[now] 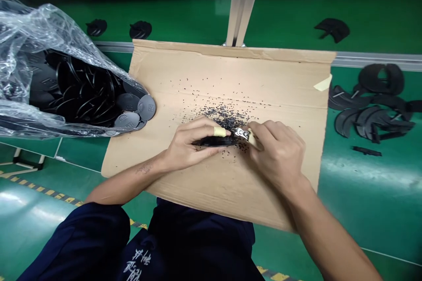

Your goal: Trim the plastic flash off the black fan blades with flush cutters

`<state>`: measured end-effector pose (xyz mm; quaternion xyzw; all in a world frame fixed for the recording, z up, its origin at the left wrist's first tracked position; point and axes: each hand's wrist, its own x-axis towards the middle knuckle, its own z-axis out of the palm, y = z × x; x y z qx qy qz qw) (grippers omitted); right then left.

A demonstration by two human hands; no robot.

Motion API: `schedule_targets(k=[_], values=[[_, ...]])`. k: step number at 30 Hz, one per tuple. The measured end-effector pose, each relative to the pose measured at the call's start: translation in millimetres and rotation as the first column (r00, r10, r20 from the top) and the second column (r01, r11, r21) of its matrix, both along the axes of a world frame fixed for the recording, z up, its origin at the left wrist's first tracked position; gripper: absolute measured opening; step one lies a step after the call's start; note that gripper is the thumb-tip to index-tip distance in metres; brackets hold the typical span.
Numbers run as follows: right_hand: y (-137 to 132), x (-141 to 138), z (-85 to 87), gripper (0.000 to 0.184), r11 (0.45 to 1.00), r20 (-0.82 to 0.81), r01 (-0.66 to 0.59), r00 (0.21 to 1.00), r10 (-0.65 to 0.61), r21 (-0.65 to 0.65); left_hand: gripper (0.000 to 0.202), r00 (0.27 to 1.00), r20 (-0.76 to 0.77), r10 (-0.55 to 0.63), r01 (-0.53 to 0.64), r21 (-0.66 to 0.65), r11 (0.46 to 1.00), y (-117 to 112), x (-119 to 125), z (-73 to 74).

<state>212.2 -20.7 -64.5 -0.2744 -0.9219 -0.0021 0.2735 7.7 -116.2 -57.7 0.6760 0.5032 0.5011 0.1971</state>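
Note:
My left hand (194, 142) is closed on a black plastic disc (214, 141), seen nearly edge-on, with yellow tape wrapped round one finger. In my right hand (277, 149) is a pair of nippers (242, 133), its metal jaws at the disc's right edge and its pale handles inside my fingers. Whether the jaws are apart is too small to tell. Below both hands lies a cardboard sheet (211, 189), strewn with tiny black plastic bits (224, 114) just beyond the disc.
At the left lies a clear plastic bag (66, 30) full of black discs (85, 88). Curved black parts (372, 118) are heaped on the green table (362, 193) at the right. A metal post (242, 4) stands behind the cardboard, with a few black pieces (140, 30) near it.

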Motion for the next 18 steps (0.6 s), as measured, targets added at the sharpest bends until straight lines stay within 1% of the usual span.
schedule_targets(k=[3, 6, 8, 10, 12, 14, 16, 17, 18], values=[[1.1, -1.1, -0.3, 0.018, 1.0, 0.037, -0.011, 0.999, 0.011, 0.01, 0.019, 0.996, -0.083, 0.024, -0.026, -0.018, 1.0, -0.1, 0.8, -0.4], [2.9, 0.3, -1.3, 0.019, 0.999, 0.027, -0.009, 1.0, 0.01, -0.053, 0.019, 0.986, -0.146, 0.079, -0.077, 0.02, 0.997, 0.8, -0.4, -0.7], [3.8, 1.0, -2.1, 0.02, 0.995, 0.023, 0.0, 1.0, 0.002, -0.097, 0.02, 0.983, -0.145, 0.111, -0.104, 0.052, 0.993, 1.4, -1.6, -0.1], [3.5, 0.6, -2.2, 0.02, 0.993, 0.031, 0.01, 0.999, -0.007, -0.116, 0.02, 0.987, -0.124, 0.107, -0.101, 0.05, 0.994, 1.7, -2.0, 0.5], [2.1, -0.5, -1.6, 0.021, 0.995, 0.06, 0.012, 0.998, -0.007, -0.096, 0.02, 0.99, -0.118, 0.074, -0.072, 0.022, 0.997, 1.8, -1.5, 0.2], [0.5, -1.2, -0.8, 0.022, 0.999, 0.091, 0.009, 0.996, -0.004, -0.051, 0.019, 0.988, -0.146, 0.047, -0.049, -0.005, 0.999, 2.1, -1.4, -0.8], [-0.1, -0.9, -0.2, 0.023, 1.0, 0.095, 0.013, 0.995, -0.011, -0.025, 0.019, 0.983, -0.175, 0.058, -0.06, -0.002, 0.998, 2.6, -2.4, -1.6], [0.1, -0.6, -0.1, 0.022, 0.999, 0.077, 0.014, 0.997, -0.011, -0.037, 0.019, 0.981, -0.176, 0.077, -0.078, 0.005, 0.997, 2.8, -3.4, -1.7], [0.5, -0.4, 0.1, 0.022, 0.997, 0.044, 0.009, 0.999, -0.005, -0.076, 0.02, 0.981, -0.162, 0.102, -0.102, 0.009, 0.995, 2.8, -4.3, -1.5]])
